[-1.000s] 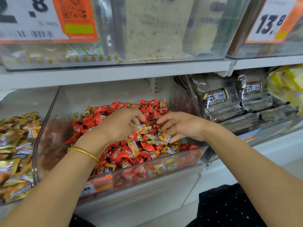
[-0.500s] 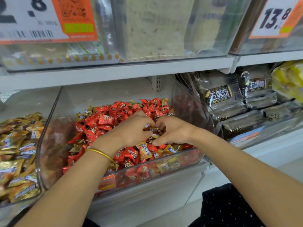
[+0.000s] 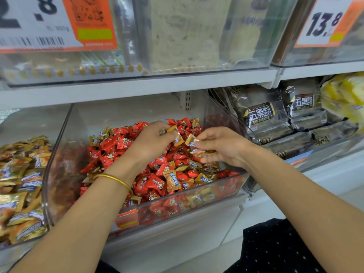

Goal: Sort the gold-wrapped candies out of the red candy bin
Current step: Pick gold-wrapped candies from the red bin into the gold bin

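Observation:
A clear plastic bin (image 3: 59, 174) on the lower shelf holds a heap of red-wrapped candies (image 3: 118, 142) with several gold-wrapped candies (image 3: 172, 178) mixed in near its front. Both hands hover over the heap's back right. My left hand (image 3: 149, 142), with a gold bangle at the wrist, holds gold-wrapped candies in its curled fingers. My right hand (image 3: 220, 146) pinches a gold-wrapped candy (image 3: 191, 140) at its fingertips, and more gold wrappers show under its fingers.
A neighbouring clear bin (image 3: 19, 184) at the left is full of gold-wrapped candies. Dark packaged toast loaves (image 3: 262, 115) and yellow packs (image 3: 346, 97) lie to the right. An upper shelf (image 3: 137, 85) with price tags (image 3: 327, 20) overhangs the bins.
Both hands have risen from the heap, each lifting gold-wrapped candies that they were gathering among the red ones.

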Tool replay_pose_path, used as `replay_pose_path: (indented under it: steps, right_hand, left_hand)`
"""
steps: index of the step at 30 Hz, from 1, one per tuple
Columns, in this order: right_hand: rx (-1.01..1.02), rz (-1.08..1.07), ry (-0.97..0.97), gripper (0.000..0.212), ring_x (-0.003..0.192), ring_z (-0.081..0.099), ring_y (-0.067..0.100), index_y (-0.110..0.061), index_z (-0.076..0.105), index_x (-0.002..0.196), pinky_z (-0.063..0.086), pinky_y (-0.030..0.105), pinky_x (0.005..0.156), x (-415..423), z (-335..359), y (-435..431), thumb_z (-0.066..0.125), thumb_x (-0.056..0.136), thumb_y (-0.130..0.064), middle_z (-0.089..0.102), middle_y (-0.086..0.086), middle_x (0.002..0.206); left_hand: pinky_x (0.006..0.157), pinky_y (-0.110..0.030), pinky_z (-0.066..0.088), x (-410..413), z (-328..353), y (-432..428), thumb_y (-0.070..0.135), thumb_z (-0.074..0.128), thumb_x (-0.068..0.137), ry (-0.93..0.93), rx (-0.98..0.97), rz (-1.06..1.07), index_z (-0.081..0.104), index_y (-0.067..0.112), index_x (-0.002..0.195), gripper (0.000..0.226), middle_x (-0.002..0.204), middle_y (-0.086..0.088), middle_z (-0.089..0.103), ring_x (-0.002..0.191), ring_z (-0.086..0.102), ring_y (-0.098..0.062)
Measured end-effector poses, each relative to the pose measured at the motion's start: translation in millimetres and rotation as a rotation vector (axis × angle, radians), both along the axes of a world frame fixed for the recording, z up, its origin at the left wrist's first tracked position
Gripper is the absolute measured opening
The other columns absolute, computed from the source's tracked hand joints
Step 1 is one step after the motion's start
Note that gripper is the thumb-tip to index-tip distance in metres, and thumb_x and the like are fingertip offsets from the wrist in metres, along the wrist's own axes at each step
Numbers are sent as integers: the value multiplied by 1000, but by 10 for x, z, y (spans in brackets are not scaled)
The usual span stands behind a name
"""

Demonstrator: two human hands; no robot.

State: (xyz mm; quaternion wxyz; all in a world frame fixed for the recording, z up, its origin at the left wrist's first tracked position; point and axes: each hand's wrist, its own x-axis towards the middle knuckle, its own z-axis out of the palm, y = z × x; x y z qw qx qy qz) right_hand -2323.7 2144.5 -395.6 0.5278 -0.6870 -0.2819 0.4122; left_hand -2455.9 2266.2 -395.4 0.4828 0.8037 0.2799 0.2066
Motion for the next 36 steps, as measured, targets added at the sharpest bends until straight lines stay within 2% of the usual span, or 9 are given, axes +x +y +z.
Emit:
replay_pose_path:
  steps: [3,8,11,14,17,23,29,31,36]
  right_hand:
    - [32,-63,233,14,78,59,17,-12,64,95,52,22,49,10,30,-20,58,89,-1,59,8,99]
    - [4,-131,766,22,55,52,15,-12,65,107,42,15,39,21,40,-35,46,96,-18,59,10,78]
    - [-64,-108,740,37,48,49,11,-12,64,83,32,11,35,55,-6,-11,52,91,-46,54,3,66]
    - [-107,-83,719,26,43,48,7,-16,52,72,28,11,28,13,-18,21,66,82,-37,49,-1,64]
    - [-103,-105,480,19,43,46,7,-15,51,75,25,12,28,-22,-44,43,65,87,-19,47,1,65]
    - [-335,87,-632,8,33,43,6,-5,70,90,33,15,32,14,-153,32,65,84,-4,57,0,62]
    - [-450,341,-878,40,68,62,19,-11,59,124,51,21,56,-59,-257,128,67,85,-18,65,7,103]
    - [-459,351,-878,35,57,51,9,-10,60,120,40,8,42,-72,-258,148,65,85,-11,58,3,93]
    - [-422,252,-709,13,39,46,11,-6,62,92,32,14,31,-21,-181,136,69,83,-13,57,4,68]
  left_hand:
    - [63,-25,51,31,28,-37,18,54,94,-89,-321,56,57,8,99,12,85,-6,53,72,55,-14]
    - [74,-31,59,18,64,-109,3,51,93,-169,-552,2,48,3,100,8,89,-15,58,83,71,-26]
    - [69,-27,59,9,67,-132,0,55,90,-145,-545,-13,45,4,96,12,90,-21,59,81,71,-24]
    - [52,-21,51,11,59,-148,0,58,85,-69,-364,10,47,10,90,16,90,-19,65,66,64,-16]
    - [44,-21,42,-4,51,-135,0,49,86,-1,-139,-18,49,19,98,23,75,-8,62,51,52,-11]
    - [57,-20,51,-38,13,-127,2,48,91,208,151,-232,67,15,85,24,82,-9,64,76,63,-21]
    - [87,-26,38,14,-151,-140,27,61,89,503,581,-390,66,23,113,24,101,3,45,99,47,-14]
    - [88,-33,43,31,-177,-138,30,64,86,524,627,-358,67,24,108,22,101,3,45,96,46,-14]
    - [75,-30,45,20,-137,-94,22,59,90,369,575,-242,65,15,90,9,91,3,54,87,53,-16]
